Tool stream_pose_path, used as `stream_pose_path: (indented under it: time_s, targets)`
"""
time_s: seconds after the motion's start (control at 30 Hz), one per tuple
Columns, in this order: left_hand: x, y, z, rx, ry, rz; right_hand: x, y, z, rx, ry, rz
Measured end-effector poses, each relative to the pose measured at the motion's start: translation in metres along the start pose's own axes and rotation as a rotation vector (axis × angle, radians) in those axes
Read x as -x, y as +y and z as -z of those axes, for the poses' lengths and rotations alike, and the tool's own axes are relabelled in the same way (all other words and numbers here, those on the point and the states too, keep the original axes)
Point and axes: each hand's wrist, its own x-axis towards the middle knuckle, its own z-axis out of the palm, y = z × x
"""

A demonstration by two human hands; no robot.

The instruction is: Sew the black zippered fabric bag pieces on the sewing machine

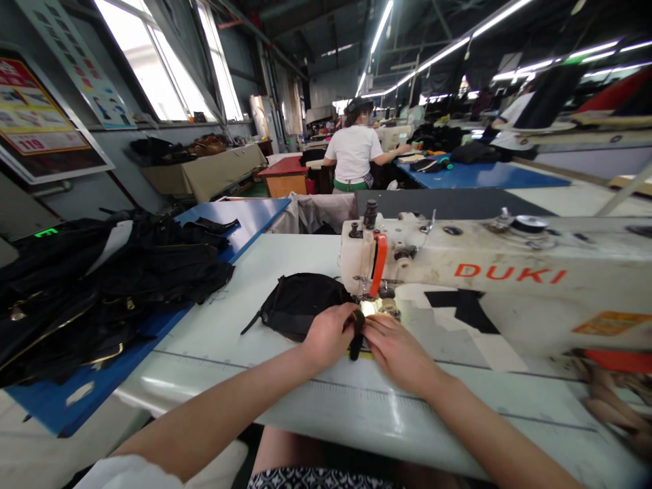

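A black fabric bag piece (300, 302) lies on the pale sewing table, its right end close to the needle area of a white sewing machine (418, 258). My left hand (329, 337) is closed at the edge of this piece, its fingers pinching a narrow black strap (358, 336) that hangs toward me. Just right of the strap, my right hand (400, 350) has its fingers together and bent, the tips against the strap and work by the lit presser foot. The exact grip of the right fingertips is hidden. A thin tail of the bag piece points left.
Black zippered bags (112, 285) are heaped on a blue table (188, 305) at the left. White and black scraps (473, 319) lie under the machine arm. A ruler strip (300, 380) runs along the table front. Ahead, a person in a white shirt (353, 153) sits at another machine.
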Motion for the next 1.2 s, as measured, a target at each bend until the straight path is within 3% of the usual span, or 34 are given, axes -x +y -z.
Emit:
stream_pose_path:
  time_s: [0.07,0.2,0.33,0.43,0.57,0.7,0.9,1.03,1.2]
  targets:
    - [0.009,0.0,-0.002,0.068,-0.028,-0.007,0.002,0.0,0.0,-0.015,-0.008,-0.004]
    - [0.026,-0.002,0.011,0.141,-0.101,-0.135,0.003,0.0,0.002,-0.048,-0.025,-0.009]
    - [0.032,-0.003,0.024,0.135,-0.204,-0.264,0.003,0.001,0.002,-0.056,-0.012,-0.014]
    - [0.034,-0.006,0.032,0.12,-0.228,-0.267,0.004,0.001,0.001,-0.048,-0.006,-0.012]
    - [0.036,-0.014,0.035,0.075,-0.167,-0.231,0.004,0.002,0.0,-0.033,-0.004,-0.01]
    - [0.027,-0.017,0.024,0.064,-0.026,-0.249,0.003,0.001,0.001,-0.023,0.003,-0.009]
    - [-0.001,-0.006,0.007,-0.074,0.171,-0.042,0.003,0.001,0.002,-0.034,0.01,0.001]
    - [-0.007,-0.012,0.001,-0.183,0.089,0.035,0.003,0.001,0.001,-0.017,0.015,-0.003]
    - [0.002,-0.023,0.003,-0.124,0.044,-0.084,0.004,0.002,0.001,-0.013,0.004,-0.001]
